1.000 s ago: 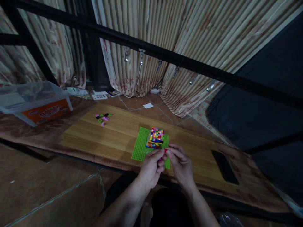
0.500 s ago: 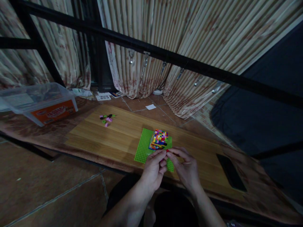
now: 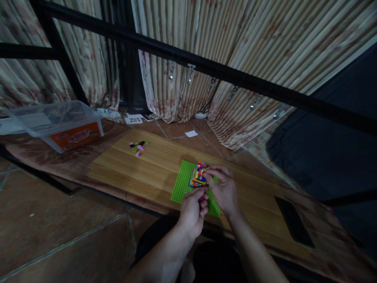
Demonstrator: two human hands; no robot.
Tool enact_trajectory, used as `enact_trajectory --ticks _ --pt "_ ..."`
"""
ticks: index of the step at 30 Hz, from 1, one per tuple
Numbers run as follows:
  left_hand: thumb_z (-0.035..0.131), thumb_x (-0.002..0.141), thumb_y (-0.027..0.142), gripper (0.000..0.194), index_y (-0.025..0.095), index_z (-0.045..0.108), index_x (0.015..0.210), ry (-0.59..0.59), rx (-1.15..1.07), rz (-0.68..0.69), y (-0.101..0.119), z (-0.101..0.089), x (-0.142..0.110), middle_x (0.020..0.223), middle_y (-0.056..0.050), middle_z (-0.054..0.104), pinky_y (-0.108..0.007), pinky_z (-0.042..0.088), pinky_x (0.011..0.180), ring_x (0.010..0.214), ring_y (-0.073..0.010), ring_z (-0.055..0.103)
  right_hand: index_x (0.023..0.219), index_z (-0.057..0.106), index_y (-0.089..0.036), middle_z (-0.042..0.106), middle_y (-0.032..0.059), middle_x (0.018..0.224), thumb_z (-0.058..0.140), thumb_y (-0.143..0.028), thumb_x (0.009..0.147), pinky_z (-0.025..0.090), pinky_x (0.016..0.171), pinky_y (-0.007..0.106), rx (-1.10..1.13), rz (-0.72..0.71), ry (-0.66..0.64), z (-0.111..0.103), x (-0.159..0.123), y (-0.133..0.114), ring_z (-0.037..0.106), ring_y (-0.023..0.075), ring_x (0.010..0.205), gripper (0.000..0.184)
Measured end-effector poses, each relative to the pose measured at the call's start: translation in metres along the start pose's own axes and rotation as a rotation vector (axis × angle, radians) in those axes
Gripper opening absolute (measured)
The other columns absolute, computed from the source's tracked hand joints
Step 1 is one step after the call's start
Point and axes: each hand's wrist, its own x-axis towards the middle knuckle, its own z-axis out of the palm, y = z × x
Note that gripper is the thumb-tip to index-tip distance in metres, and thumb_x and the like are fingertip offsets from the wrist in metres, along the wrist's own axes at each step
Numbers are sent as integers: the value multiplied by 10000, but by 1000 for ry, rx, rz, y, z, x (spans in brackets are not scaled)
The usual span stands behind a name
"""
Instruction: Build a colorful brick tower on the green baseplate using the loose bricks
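Note:
A block of many-coloured toy bricks [image 3: 198,177] stands on a green studded baseplate [image 3: 179,184]. Over its right side reaches my right hand [image 3: 222,188], thumb and forefinger pinched at the upper layer on a small brick, mostly covered by the fingertips. My left hand [image 3: 191,210] is closed just in front of the block, above the baseplate's near part. A bit of magenta brick [image 3: 202,199] shows between its curled fingers; whatever else lies in the palm is hidden.
Several loose pink, green and black bricks [image 3: 140,148] lie on the wooden board [image 3: 156,157], toward its far left. Beyond them stands a clear plastic bin [image 3: 73,129] with an orange label. A black phone-like slab [image 3: 294,222] rests at the right. A dark metal bar [image 3: 206,65] crosses behind.
My right hand has moved forward from the left fingertips, where a red brick showed, to the block's top. The left hand stays near, with magenta now visible. The view has shifted slightly.

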Motion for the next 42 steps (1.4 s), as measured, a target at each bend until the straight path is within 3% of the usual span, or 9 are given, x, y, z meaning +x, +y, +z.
enact_trajectory --ticks 5,12,24,31,38,42 --pt "650 667 178 125 104 617 763 25 37 16 -2 -1 0 625 18 473 -150 161 405 468 -21 332 862 750 -264 629 53 996 620 -313 819 417 879 415 -189 -91 -6 10 1 9 527 228 984 146" --pt "642 653 171 124 110 607 755 33 46 12 -2 -1 1 620 20 468 -158 156 412 468 -25 333 835 751 -258 624 67 1056 618 -279 807 404 894 436 -251 -85 4 9 -1 6 517 245 1027 138" --pt "657 643 178 163 104 634 786 47 51 1 -2 -1 0 621 22 471 -163 152 421 470 -25 337 837 734 -225 645 63 1030 662 -331 747 431 919 404 37 134 94 12 1 15 582 219 994 156" --pt "668 625 172 174 109 634 783 52 52 4 -1 -1 0 620 22 480 -166 154 425 468 -26 336 879 741 -208 634 92 1075 693 -373 700 410 948 430 42 256 94 21 8 14 569 243 1036 248" --pt "683 634 204 161 104 648 756 55 23 -12 -1 -1 0 609 25 483 -171 153 421 456 -21 337 931 719 -166 723 61 866 728 -404 625 516 704 352 338 506 79 30 9 18 661 215 766 388" --pt "667 694 286 201 96 659 758 46 -70 -11 3 0 -2 607 15 511 -164 232 423 459 -28 378 958 710 -164 731 73 926 732 -384 621 524 685 336 404 568 72 32 8 12 668 203 752 403"
